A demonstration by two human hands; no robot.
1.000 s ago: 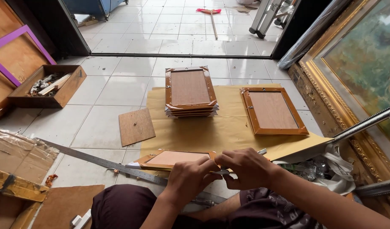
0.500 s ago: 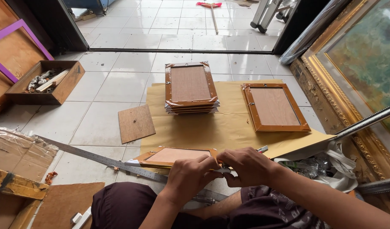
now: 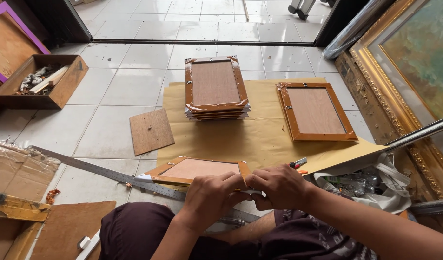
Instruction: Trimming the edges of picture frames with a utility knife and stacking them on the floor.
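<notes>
A small brown picture frame [image 3: 192, 169] lies face down in front of my knees, its backing board up. My left hand [image 3: 212, 193] and my right hand [image 3: 277, 185] meet at its near right corner, fingers closed and pressing on the frame's edge. A thin pale strip shows between the two hands. What the fingertips pinch is hidden. A small red-handled cutter [image 3: 298, 163] lies just beyond my right hand.
A stack of several brown frames [image 3: 214, 86] and a single frame [image 3: 315, 111] lie on yellow-brown paper [image 3: 260, 139]. A loose board [image 3: 151, 131], a long steel ruler [image 3: 101, 171], a wooden box of scraps [image 3: 40, 82], a gilded frame [image 3: 385, 91] and plastic bags [image 3: 366, 180] surround me.
The view has tilted slightly downward. Both hands stay at the frame's near right corner with only small finger movement.
</notes>
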